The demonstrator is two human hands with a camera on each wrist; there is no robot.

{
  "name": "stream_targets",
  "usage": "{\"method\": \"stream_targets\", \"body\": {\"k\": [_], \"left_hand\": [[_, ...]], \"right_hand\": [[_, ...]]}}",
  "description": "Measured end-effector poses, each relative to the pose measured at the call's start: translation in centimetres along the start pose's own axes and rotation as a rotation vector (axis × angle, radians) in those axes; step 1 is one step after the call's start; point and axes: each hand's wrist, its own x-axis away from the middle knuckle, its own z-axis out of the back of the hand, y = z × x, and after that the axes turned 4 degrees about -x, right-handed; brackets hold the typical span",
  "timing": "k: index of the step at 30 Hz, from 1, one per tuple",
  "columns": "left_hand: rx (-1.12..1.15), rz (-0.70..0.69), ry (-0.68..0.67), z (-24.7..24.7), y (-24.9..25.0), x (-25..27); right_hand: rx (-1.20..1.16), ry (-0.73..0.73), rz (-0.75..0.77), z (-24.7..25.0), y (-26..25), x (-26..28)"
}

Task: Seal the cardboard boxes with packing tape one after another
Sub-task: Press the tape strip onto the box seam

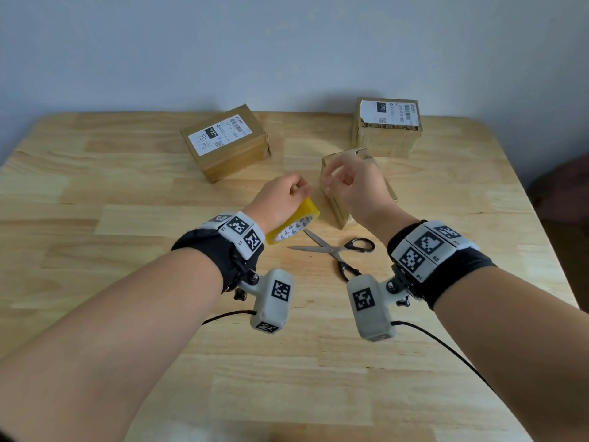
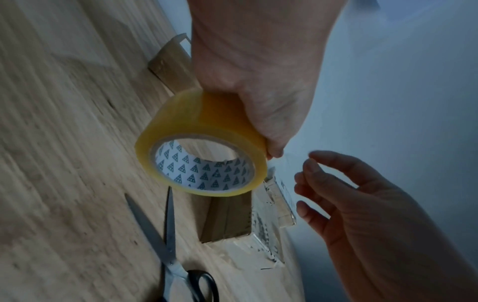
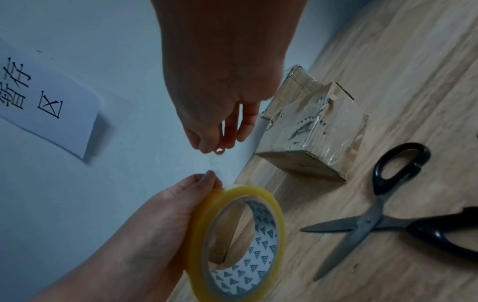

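My left hand (image 1: 298, 189) grips a roll of yellowish clear packing tape (image 1: 294, 226) by its outer rim, above the table. Just right of it, my right hand (image 1: 333, 178) pinches the tape's free end between thumb and forefinger. In the left wrist view a short, faint clear strip runs from the roll (image 2: 207, 122) to those fingertips (image 2: 310, 165). Below and behind both hands stands a small cardboard box (image 1: 338, 212) wrapped in shiny clear tape, partly hidden by my right hand. Two larger labelled boxes sit further back, one on the left (image 1: 226, 141) and one on the right (image 1: 387, 127).
Black-handled scissors (image 1: 334, 250) lie open on the wooden table (image 1: 127, 218), just in front of the small box. A white paper sign (image 3: 46, 98) with handwritten characters hangs on the pale wall behind the table.
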Motion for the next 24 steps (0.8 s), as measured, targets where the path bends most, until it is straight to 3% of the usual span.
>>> {"method": "stream_targets", "body": {"k": [13,20,24], "left_hand": [[-0.298,-0.272,0.174,-0.2,-1.6,1.1],[-0.441,-0.22,0.13,-0.4,-2.8,0.2],[-0.637,-0.165,0.096,-1.5,-6.1,-0.4]], "right_hand": [[0.071,-0.106,-0.071,-0.7,0.8,-0.4],[0.225,0.014,0.042,-3.5,2.3,-0.3],[0.381,-0.023,-0.061,-3.8,4.1,-0.8]]}}
